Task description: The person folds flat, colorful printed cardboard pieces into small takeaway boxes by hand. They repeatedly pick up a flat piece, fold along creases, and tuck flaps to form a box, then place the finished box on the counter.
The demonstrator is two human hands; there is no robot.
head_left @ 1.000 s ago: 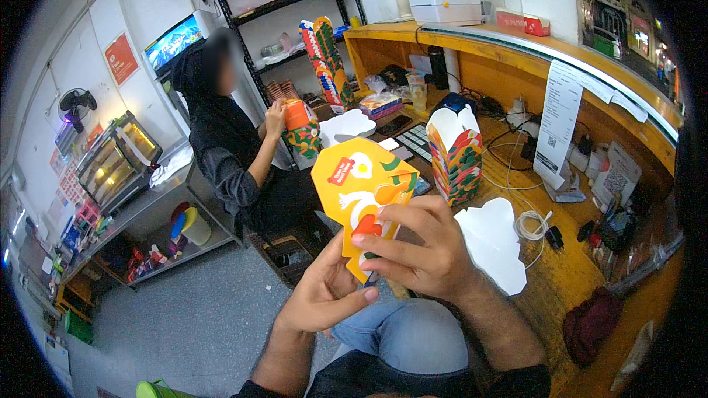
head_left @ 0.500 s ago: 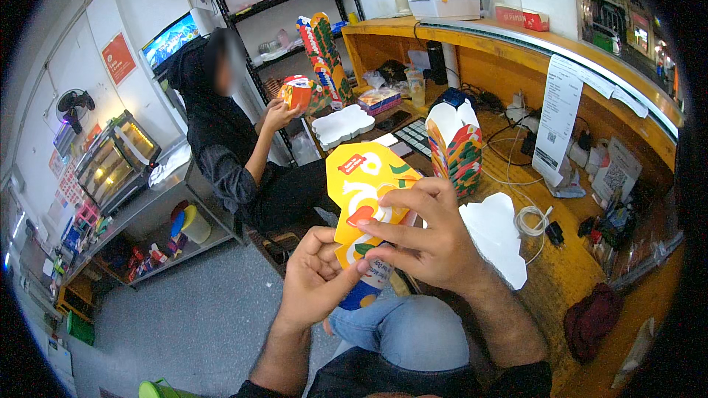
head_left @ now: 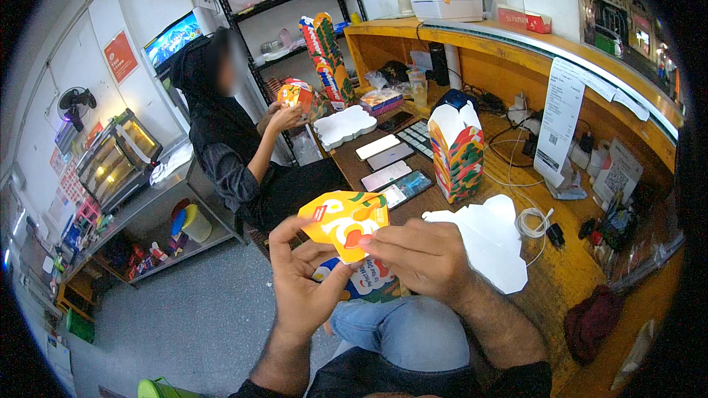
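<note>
A yellow printed cardboard food box (head_left: 338,215), partly folded, is held up in front of me above my lap. My left hand (head_left: 301,291) grips its left side, with the thumb at the lower edge and the index finger bent over the upper left corner. My right hand (head_left: 424,254) pinches the right side, fingertips near a red printed shape. Below the hands a blue-and-green printed panel shows, partly hidden by them. Right of the box, a stack of nested printed boxes (head_left: 456,155) stands on the desk. White flat carton blanks (head_left: 495,239) lie beside my right forearm.
Several phones (head_left: 391,175) and a keyboard (head_left: 415,138) lie beyond my hands. On the left a co-worker (head_left: 228,133) holds another printed box (head_left: 296,94), near a tall box stack (head_left: 324,55) and more white blanks (head_left: 344,126). A coiled white cable (head_left: 532,222) lies at right.
The yellow box has been lowered and tilted, so its top panel slants away and the phones behind show. My left fingers have spread up its left edge; my right hand has come lower.
</note>
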